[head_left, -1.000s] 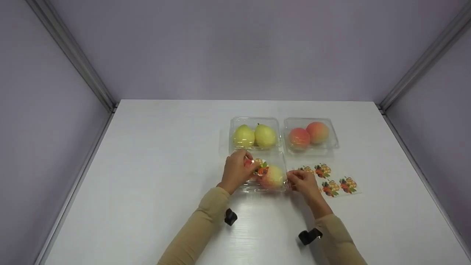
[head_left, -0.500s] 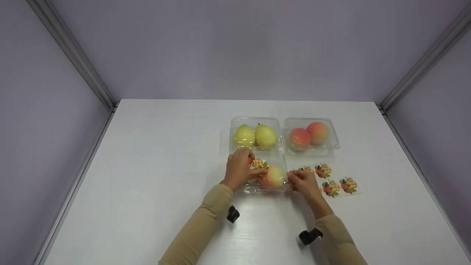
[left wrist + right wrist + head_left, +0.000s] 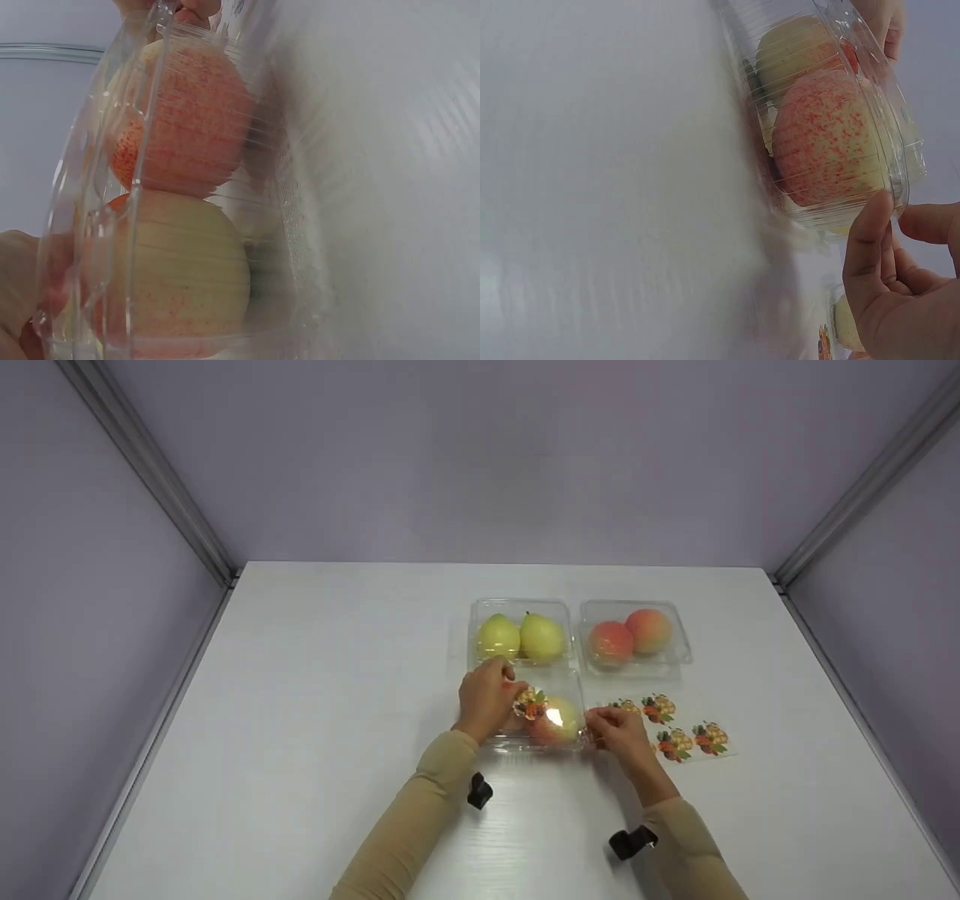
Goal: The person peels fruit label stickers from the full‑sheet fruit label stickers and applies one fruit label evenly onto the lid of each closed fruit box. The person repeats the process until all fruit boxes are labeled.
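A clear plastic clamshell box (image 3: 525, 744) with two red-yellow apples (image 3: 556, 721) lies shut on the white table. A fruit sticker (image 3: 531, 702) sits on its lid. My left hand (image 3: 489, 699) holds the box's left side, thumb on the lid beside the sticker. My right hand (image 3: 611, 727) pinches the box's right rim. In the right wrist view, thumb and forefinger (image 3: 897, 216) close on the rim next to a speckled apple (image 3: 825, 139). The left wrist view shows both apples (image 3: 187, 120) through the plastic, with my left hand (image 3: 16, 289) against the box's edge.
Behind the apple box stand a clear box with two yellow pears (image 3: 520, 636) and one with two peaches (image 3: 631, 634). A sheet of fruit stickers (image 3: 679, 729) lies right of my right hand. The table's left half (image 3: 322, 697) is bare white surface, walled on three sides.
My left hand brought the sticker onto the lid, pressed its thumb over it, then drew the thumb back so the sticker shows. My right hand stayed on the rim.
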Action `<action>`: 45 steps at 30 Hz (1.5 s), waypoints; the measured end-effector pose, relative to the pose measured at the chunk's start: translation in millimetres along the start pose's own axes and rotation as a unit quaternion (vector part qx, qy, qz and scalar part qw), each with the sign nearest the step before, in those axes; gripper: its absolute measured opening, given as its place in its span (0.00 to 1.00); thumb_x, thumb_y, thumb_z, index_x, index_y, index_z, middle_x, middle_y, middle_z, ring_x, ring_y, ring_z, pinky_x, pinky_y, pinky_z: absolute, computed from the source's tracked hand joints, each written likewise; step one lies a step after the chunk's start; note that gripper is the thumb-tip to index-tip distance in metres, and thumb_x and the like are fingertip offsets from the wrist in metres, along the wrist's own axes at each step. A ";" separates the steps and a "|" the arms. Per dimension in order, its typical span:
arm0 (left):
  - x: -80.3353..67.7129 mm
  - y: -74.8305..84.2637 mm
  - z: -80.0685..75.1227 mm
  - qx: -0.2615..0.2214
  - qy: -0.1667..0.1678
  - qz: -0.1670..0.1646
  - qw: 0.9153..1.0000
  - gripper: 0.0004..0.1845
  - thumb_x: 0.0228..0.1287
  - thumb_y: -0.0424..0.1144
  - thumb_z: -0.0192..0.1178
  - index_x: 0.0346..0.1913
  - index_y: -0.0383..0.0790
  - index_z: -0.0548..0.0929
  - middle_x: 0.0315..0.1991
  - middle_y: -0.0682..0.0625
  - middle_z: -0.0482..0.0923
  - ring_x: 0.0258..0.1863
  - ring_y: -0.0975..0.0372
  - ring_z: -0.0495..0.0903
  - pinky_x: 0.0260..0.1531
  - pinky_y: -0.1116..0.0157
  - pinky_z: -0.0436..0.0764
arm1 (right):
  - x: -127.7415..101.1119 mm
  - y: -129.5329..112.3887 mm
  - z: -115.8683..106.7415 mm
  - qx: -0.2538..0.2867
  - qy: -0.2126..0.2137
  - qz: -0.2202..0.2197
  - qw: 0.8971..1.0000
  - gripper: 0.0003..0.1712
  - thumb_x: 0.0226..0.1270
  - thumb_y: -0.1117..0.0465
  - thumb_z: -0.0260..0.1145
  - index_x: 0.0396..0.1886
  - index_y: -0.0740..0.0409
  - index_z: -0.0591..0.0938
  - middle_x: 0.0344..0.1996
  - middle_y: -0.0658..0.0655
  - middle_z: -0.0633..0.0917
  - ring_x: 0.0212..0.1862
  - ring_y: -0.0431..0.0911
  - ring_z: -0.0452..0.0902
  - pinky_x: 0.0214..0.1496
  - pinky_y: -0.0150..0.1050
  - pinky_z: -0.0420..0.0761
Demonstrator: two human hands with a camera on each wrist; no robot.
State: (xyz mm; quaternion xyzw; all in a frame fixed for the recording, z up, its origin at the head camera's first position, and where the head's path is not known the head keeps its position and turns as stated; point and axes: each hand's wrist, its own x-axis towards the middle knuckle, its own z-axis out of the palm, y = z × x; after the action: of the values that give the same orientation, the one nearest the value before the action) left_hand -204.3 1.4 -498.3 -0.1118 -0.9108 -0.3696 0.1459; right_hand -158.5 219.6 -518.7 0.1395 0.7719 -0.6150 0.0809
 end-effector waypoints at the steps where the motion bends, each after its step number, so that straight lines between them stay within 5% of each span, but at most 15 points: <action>1: 0.2 -0.2 0.1 -0.002 0.005 0.003 1.000 0.13 0.52 0.42 0.71 0.30 0.40 0.76 0.30 0.48 0.82 0.32 0.56 0.82 0.38 0.58 0.77 | 0.5 0.1 -0.1 -0.001 0.000 0.002 1.000 0.16 0.70 0.65 0.59 0.49 0.76 0.79 0.21 0.44 0.80 0.26 0.36 0.75 0.28 0.29 0.79; 9: 3.3 1.5 -5.1 -0.033 -0.044 -0.036 0.998 0.06 0.62 0.38 0.63 0.36 0.41 0.78 0.32 0.47 0.82 0.30 0.57 0.79 0.34 0.60 0.75 | 1.5 -0.8 -2.3 -0.012 0.002 0.008 1.000 0.18 0.70 0.61 0.60 0.50 0.74 0.79 0.22 0.44 0.80 0.28 0.37 0.75 0.29 0.29 0.79; 16: 1.4 7.4 -2.6 0.014 -0.094 -0.039 0.995 0.22 0.55 0.53 0.68 0.41 0.40 0.75 0.35 0.46 0.80 0.36 0.56 0.77 0.42 0.59 0.72 | 2.5 1.3 -2.1 -0.020 0.002 0.009 1.000 0.18 0.70 0.60 0.60 0.49 0.72 0.80 0.22 0.45 0.80 0.28 0.37 0.75 0.30 0.30 0.78; 20: -4.4 15.7 -3.0 0.068 -0.092 0.029 0.993 0.21 0.56 0.53 0.67 0.40 0.40 0.75 0.36 0.48 0.76 0.38 0.58 0.73 0.41 0.61 0.72 | 3.5 2.3 -1.8 -0.029 0.002 0.011 1.000 0.17 0.70 0.61 0.59 0.49 0.72 0.80 0.22 0.45 0.80 0.29 0.37 0.75 0.30 0.30 0.78; 23: -10.7 20.6 -6.5 0.107 -0.082 0.121 0.983 0.14 0.61 0.49 0.64 0.41 0.42 0.78 0.39 0.50 0.76 0.42 0.59 0.74 0.44 0.62 0.74 | 3.5 2.1 -0.7 -0.030 0.004 0.009 1.000 0.17 0.70 0.62 0.59 0.49 0.73 0.80 0.22 0.45 0.79 0.28 0.37 0.74 0.30 0.30 0.77; 25: -16.2 21.1 -10.4 0.127 -0.099 0.188 0.969 0.13 0.65 0.46 0.60 0.46 0.42 0.81 0.46 0.50 0.79 0.50 0.58 0.77 0.51 0.60 0.75 | 3.3 1.3 0.2 -0.029 0.005 0.007 1.000 0.17 0.70 0.62 0.59 0.49 0.73 0.80 0.21 0.45 0.80 0.27 0.37 0.74 0.29 0.30 0.77; 29: -25.2 16.8 -17.7 0.150 -0.199 0.270 0.930 0.23 0.71 0.50 0.51 0.63 0.41 0.76 0.66 0.49 0.74 0.69 0.57 0.69 0.69 0.55 0.68 | 3.3 0.3 1.2 -0.028 0.007 0.005 1.000 0.17 0.70 0.62 0.59 0.49 0.74 0.80 0.21 0.45 0.80 0.27 0.37 0.75 0.29 0.29 0.77; 31: -27.4 13.4 -19.2 0.160 -0.246 0.280 0.914 0.28 0.73 0.53 0.48 0.68 0.41 0.70 0.72 0.49 0.66 0.74 0.57 0.63 0.73 0.54 0.61 | 2.6 0.0 1.0 -0.029 0.009 0.004 1.000 0.17 0.70 0.62 0.60 0.49 0.74 0.79 0.21 0.45 0.80 0.27 0.37 0.75 0.29 0.29 0.77; 34: -28.2 9.0 -18.8 0.171 -0.281 0.274 0.904 0.32 0.73 0.57 0.44 0.72 0.41 0.64 0.75 0.50 0.60 0.76 0.58 0.58 0.76 0.54 0.55 | 1.0 -0.2 0.3 -0.030 0.009 0.003 1.000 0.18 0.70 0.62 0.60 0.49 0.74 0.79 0.22 0.45 0.80 0.28 0.37 0.75 0.29 0.29 0.77; 45: -26.1 -1.5 -16.5 0.193 -0.250 0.252 0.915 0.32 0.73 0.58 0.43 0.72 0.44 0.64 0.74 0.54 0.62 0.75 0.60 0.61 0.74 0.54 0.59 | -1.3 -0.9 0.9 -0.012 0.003 0.003 1.000 0.17 0.70 0.62 0.60 0.47 0.74 0.79 0.21 0.45 0.79 0.27 0.37 0.74 0.28 0.29 0.76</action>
State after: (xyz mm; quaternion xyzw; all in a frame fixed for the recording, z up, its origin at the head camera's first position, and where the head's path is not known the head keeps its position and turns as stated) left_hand -177.5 -13.8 -497.1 -0.3959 -0.9129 -0.0972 0.0203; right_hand -157.7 218.4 -517.8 0.1428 0.7789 -0.6052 0.0820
